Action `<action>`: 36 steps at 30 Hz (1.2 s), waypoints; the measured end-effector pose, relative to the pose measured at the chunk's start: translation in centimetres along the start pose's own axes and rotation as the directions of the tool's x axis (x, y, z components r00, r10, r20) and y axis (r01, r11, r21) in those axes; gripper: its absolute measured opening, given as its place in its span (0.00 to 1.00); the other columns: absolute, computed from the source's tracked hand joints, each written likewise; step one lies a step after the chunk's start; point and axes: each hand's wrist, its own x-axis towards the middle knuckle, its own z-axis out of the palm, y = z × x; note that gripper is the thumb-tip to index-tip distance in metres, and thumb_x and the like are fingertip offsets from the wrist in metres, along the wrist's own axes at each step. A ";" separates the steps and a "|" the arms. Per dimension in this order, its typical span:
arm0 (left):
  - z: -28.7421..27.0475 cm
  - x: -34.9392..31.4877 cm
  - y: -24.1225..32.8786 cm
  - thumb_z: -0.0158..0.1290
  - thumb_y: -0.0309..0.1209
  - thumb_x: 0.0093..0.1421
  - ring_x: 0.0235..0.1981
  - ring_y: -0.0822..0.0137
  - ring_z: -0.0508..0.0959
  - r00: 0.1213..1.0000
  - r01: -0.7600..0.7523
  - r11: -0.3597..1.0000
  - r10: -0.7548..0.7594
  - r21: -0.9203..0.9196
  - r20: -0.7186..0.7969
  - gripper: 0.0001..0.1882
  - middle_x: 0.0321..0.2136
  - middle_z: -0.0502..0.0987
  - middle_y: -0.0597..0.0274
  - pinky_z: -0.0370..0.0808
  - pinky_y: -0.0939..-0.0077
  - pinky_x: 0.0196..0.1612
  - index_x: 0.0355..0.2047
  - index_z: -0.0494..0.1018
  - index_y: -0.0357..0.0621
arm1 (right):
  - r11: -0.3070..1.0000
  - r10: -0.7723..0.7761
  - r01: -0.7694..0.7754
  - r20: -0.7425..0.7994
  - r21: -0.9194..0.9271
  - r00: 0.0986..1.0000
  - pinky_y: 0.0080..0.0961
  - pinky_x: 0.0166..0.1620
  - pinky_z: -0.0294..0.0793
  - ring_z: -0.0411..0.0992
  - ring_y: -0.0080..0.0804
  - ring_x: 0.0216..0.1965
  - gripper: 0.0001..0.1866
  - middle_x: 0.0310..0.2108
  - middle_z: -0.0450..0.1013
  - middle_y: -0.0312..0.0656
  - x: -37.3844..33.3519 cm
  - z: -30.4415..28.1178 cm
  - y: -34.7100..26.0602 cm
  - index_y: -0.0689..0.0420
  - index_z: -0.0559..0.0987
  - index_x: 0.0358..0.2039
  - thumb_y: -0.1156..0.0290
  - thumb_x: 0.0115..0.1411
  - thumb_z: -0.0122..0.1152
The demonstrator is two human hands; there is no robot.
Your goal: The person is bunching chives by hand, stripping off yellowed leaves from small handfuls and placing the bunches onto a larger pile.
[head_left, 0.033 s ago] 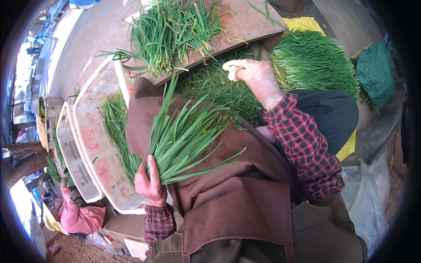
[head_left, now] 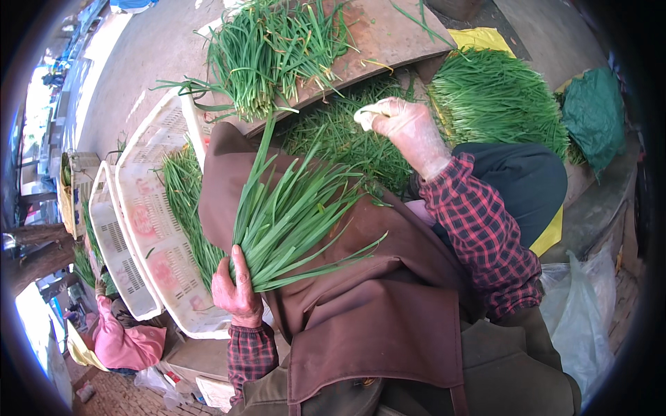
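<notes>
My left hand (head_left: 237,288) is wrapped round the lower end of a bunch of garlic chives (head_left: 291,222). Its long green leaves fan out over the brown apron (head_left: 374,305) on my lap. My right hand (head_left: 409,132), in a thin pale glove, is raised beyond the apron with the thumb and fingers pressed together. What sits in that pinch, if anything, is hidden. Below and behind it lies a heap of loose green leaves and trimmings (head_left: 347,142). A tangled pile of chives (head_left: 270,55) rests on the board (head_left: 378,35) at the far side.
White plastic crates (head_left: 149,229) stand at left, with chives (head_left: 186,208) beside my apron. Neatly laid chives (head_left: 496,100) cover yellow sheeting at far right, near a green bag (head_left: 593,118). Clear plastic bags (head_left: 579,319) lie at right. A person in pink (head_left: 132,340) is at lower left.
My right thumb and fingers have come closer together, and the hand has shifted very slightly. My left hand and its bunch stay nearly still.
</notes>
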 end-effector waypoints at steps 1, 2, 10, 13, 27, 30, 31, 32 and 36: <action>-0.1 -0.2 -0.2 0.54 0.24 0.54 0.27 0.57 0.76 1.000 0.020 1.000 -0.020 0.008 0.011 0.22 0.36 0.77 0.48 0.74 0.67 0.29 0.51 0.78 0.38 | 0.931 0.293 -0.308 0.103 0.197 0.950 0.28 0.44 0.76 0.77 0.35 0.37 0.11 0.33 0.78 0.43 -0.5 -0.5 -2.4 0.57 0.84 0.37 0.65 0.59 0.65; -0.1 -0.6 -0.4 0.55 0.24 0.54 0.28 0.57 0.77 0.999 0.038 0.999 -0.038 0.010 0.025 0.22 0.37 0.77 0.48 0.74 0.67 0.29 0.51 0.78 0.39 | 0.970 0.176 -0.202 0.185 0.138 0.967 0.29 0.44 0.76 0.77 0.37 0.37 0.12 0.33 0.78 0.43 -1.1 -0.8 -3.3 0.59 0.84 0.37 0.63 0.59 0.66; -0.2 -0.8 -0.5 0.53 0.29 0.57 0.33 0.52 0.79 0.999 0.017 0.999 -0.019 0.032 0.044 0.24 0.38 0.77 0.46 0.77 0.63 0.35 0.55 0.76 0.37 | 0.931 0.219 -0.342 0.558 0.126 0.801 0.35 0.49 0.75 0.78 0.47 0.45 0.24 0.41 0.79 0.53 -3.3 1.8 -5.4 0.62 0.81 0.45 0.54 0.59 0.67; -0.3 -0.3 -0.2 0.54 0.28 0.57 0.34 0.52 0.79 0.999 -0.006 1.000 0.006 -0.001 0.048 0.24 0.37 0.77 0.47 0.77 0.64 0.35 0.54 0.76 0.37 | 0.952 0.166 -0.293 0.656 0.087 0.736 0.42 0.48 0.74 0.77 0.54 0.44 0.31 0.38 0.78 0.57 -3.2 3.5 -5.7 0.63 0.82 0.41 0.44 0.55 0.66; 0.4 -1.2 -0.7 0.56 0.28 0.55 0.32 0.53 0.78 0.999 -0.026 1.000 0.026 0.000 0.018 0.23 0.37 0.77 0.46 0.76 0.66 0.33 0.52 0.77 0.36 | 0.906 0.194 -0.172 -0.020 0.386 0.981 0.27 0.45 0.77 0.77 0.31 0.38 0.14 0.37 0.79 0.42 -2.9 0.2 -4.7 0.61 0.81 0.44 0.72 0.58 0.67; 0.1 -1.1 -0.8 0.56 0.27 0.54 0.32 0.53 0.78 0.999 -0.041 0.999 0.041 0.010 0.023 0.23 0.37 0.77 0.46 0.76 0.66 0.33 0.52 0.77 0.37 | 0.970 -0.227 0.227 -0.004 0.083 0.974 0.25 0.43 0.77 0.77 0.31 0.39 0.19 0.41 0.77 0.40 -1.4 -0.1 -6.9 0.58 0.79 0.50 0.71 0.58 0.67; 0.2 -0.8 -0.7 0.56 0.26 0.54 0.32 0.53 0.78 0.998 -0.051 0.999 0.051 -0.001 0.021 0.23 0.37 0.77 0.46 0.76 0.66 0.33 0.52 0.78 0.37 | 0.908 -0.398 0.392 -0.016 -0.146 0.917 0.29 0.44 0.76 0.76 0.37 0.37 0.23 0.39 0.75 0.42 -1.1 0.6 -6.9 0.56 0.79 0.52 0.64 0.56 0.69; 0.3 -0.5 -0.5 0.56 0.26 0.54 0.32 0.53 0.78 0.998 -0.061 0.998 0.061 -0.012 0.019 0.23 0.37 0.77 0.46 0.76 0.66 0.33 0.52 0.78 0.37 | 0.860 -0.468 0.449 -0.025 -0.243 0.883 0.32 0.41 0.74 0.75 0.37 0.33 0.17 0.33 0.74 0.39 -0.9 1.4 -7.2 0.55 0.81 0.44 0.62 0.55 0.67; 0.2 -0.2 -0.4 0.56 0.26 0.54 0.32 0.53 0.79 0.996 -0.074 0.997 0.075 -0.021 0.038 0.23 0.37 0.77 0.46 0.76 0.66 0.33 0.52 0.77 0.37 | 0.879 -0.466 0.465 0.018 -0.108 0.885 0.27 0.30 0.72 0.73 0.30 0.25 0.02 0.24 0.74 0.36 -0.6 4.6 -7.9 0.54 0.79 0.27 0.72 0.56 0.63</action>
